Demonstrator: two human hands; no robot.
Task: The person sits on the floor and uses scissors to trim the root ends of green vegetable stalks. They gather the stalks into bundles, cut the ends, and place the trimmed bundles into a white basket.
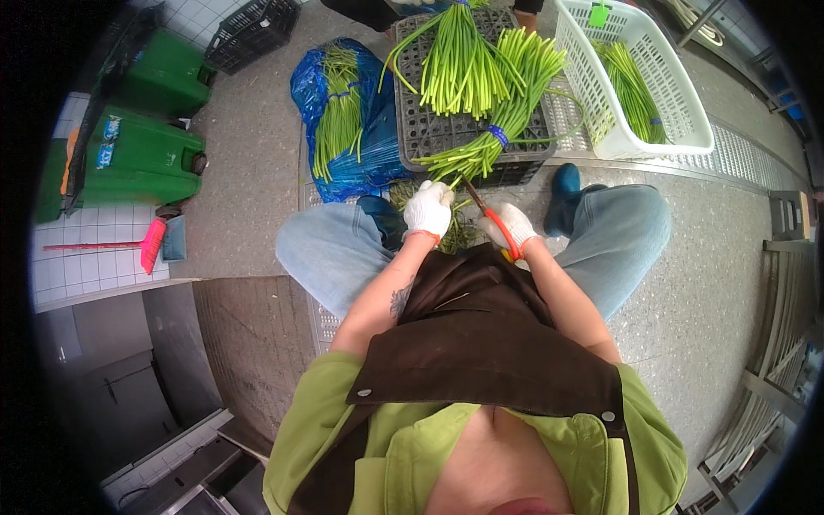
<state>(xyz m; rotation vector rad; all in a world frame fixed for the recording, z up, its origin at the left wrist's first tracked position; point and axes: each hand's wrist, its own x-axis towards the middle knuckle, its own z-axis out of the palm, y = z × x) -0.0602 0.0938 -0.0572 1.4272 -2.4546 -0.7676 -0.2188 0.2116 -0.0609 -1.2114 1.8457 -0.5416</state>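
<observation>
My left hand (429,210), in a white knit glove, is closed at the near ends of a bundle of garlic scapes (481,154), with stem tips showing by its fingers. A blue band ties this bundle, which lies over the near edge of an upturned black crate (414,129). My right hand (508,227), gloved too, is closed round red-handled scissors (492,219). Their dark blades point up and left toward the stem ends. Farther back on the crate lies another large bundle of garlic scapes (463,69). Cut stem pieces (463,236) lie below my hands.
Left of the crate, a blue plastic bag (300,86) holds thinner green stems (339,124). A white basket (695,137) with one bundle (631,94) stands right. Green wheeled bins (146,154), a pink broom (153,246) and another black crate (249,34) are left. Another person's dark sleeve (365,13) shows behind.
</observation>
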